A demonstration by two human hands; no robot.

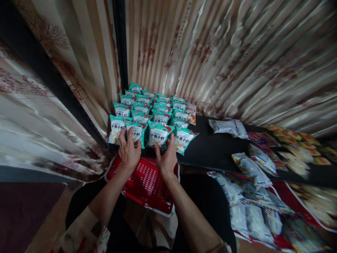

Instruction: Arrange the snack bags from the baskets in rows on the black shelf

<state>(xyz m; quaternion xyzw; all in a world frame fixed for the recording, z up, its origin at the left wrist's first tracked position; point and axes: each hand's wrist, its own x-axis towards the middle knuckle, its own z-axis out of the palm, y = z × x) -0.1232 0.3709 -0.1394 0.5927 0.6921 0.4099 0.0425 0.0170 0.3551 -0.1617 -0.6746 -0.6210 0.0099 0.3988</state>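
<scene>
Rows of teal and white snack bags [158, 136] stand upright on a black shelf [207, 149]. My left hand [128, 150] rests with spread fingers against the front of a left-hand snack bag [137, 133] in the nearest row. With thumb at the front and fingers at the right edge, my right hand [167, 159] grips the neighbouring bag, which still stands in its row. Another teal bag [184, 139] is just right of my fingers. Below both hands, an empty-looking red plastic basket [150, 179] lies tilted across my lap.
A dark post [121, 45] and striped curtains [184, 42] border the shelf. An orange bag [191, 113] stands beside the rows. Farther right lie a white packet [228, 128] and yellow packets [297, 138]. Several silvery packets [252, 214] fill a red container at lower right.
</scene>
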